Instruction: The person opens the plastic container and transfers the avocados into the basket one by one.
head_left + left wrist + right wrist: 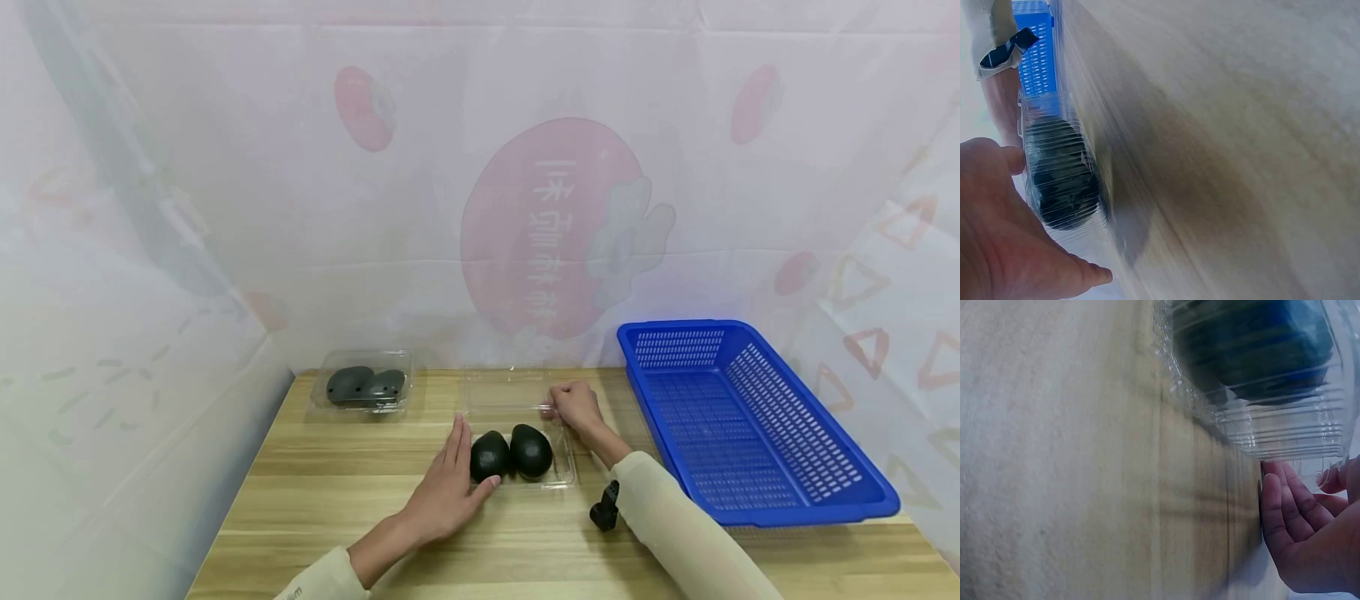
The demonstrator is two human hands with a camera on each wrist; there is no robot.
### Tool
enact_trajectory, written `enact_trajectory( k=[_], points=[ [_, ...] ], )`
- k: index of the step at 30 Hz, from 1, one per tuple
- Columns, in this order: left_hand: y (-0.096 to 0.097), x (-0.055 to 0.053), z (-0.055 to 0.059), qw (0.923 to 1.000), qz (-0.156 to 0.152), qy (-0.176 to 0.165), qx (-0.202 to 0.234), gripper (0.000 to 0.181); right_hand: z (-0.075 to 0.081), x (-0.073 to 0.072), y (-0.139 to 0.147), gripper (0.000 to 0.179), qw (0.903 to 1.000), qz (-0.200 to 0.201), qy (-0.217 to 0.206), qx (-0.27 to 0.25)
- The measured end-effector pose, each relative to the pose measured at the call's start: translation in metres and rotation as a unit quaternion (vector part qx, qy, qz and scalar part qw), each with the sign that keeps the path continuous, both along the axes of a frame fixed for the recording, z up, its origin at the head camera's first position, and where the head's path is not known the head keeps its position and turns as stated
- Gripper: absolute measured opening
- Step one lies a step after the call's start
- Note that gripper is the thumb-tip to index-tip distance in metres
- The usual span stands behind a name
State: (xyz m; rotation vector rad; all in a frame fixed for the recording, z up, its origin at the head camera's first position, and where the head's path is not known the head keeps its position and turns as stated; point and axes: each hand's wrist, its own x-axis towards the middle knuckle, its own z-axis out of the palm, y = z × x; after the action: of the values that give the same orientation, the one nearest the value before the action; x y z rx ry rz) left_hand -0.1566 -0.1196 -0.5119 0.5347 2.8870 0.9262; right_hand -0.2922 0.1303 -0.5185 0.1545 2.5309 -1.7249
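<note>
Right, attention goes to the lower middle of the head view, where two dark green, egg-shaped, glossy avocados point(531, 452) sit side by side in a clear, ribbed plastic clamshell tray point(562, 478), its clear plastic lid point(504, 388) folded back behind. The left hand point(442, 497) lies along the tray's left side, fingers straight, thumb spread, gripping nothing. Over at the tray's far right corner, the right hand point(581, 408) has its fingers bent at the plastic; whether it actually pinches the edge, I can't tell. What might go wrong? Well, pull that corner without a steady brace on the left, and the light tray could skid or twist; a lopsided fold could crease the hinge, and the rounded avocados could roll against the lid and hold it up. Now the views: only the head camera shows the second clear plastic box point(318, 393), two dark fruits inside, at left of centre. The right wrist view catches the thumb and bent fingers below the tray's ribbed wall, while the left wrist view gives that wall side-on, with the blue perforated plastic basket point(1038, 62) at upper left
</note>
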Motion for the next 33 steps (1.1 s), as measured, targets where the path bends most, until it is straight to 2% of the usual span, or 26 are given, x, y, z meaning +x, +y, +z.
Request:
enact_trajectory(
  k=[10, 18, 23, 27, 29, 33],
  points=[
    [-0.003, -0.003, 0.000, 0.9997, 0.009, 0.015, -0.016, 0.098, 0.002, 0.002, 0.000, 0.036, 0.9996, 0.019, -0.017, -0.014],
    [-0.005, -0.007, -0.001, 0.9999, 0.010, 0.002, -0.005, 0.101, 0.006, 0.002, 0.001, 0.033, 0.9993, 0.025, -0.026, 0.007],
    [-0.004, -0.008, -0.001, 0.9999, 0.009, -0.001, 0.006, 0.103, 0.009, 0.001, 0.004, 0.034, 0.9971, 0.026, 0.007, 0.072],
    [-0.005, -0.008, -0.003, 0.9999, 0.007, -0.004, 0.007, 0.103, 0.016, 0.002, 0.005, 0.032, 0.9889, 0.024, 0.056, 0.135],
    [-0.005, -0.008, -0.003, 0.9999, 0.007, -0.006, 0.008, 0.103, 0.022, 0.004, 0.005, 0.031, 0.9865, 0.021, 0.069, 0.147],
    [-0.006, -0.009, -0.004, 0.9999, 0.006, -0.009, 0.010, 0.102, 0.031, 0.008, 0.004, 0.044, 0.9845, 0.016, 0.083, 0.154]
  ],
)
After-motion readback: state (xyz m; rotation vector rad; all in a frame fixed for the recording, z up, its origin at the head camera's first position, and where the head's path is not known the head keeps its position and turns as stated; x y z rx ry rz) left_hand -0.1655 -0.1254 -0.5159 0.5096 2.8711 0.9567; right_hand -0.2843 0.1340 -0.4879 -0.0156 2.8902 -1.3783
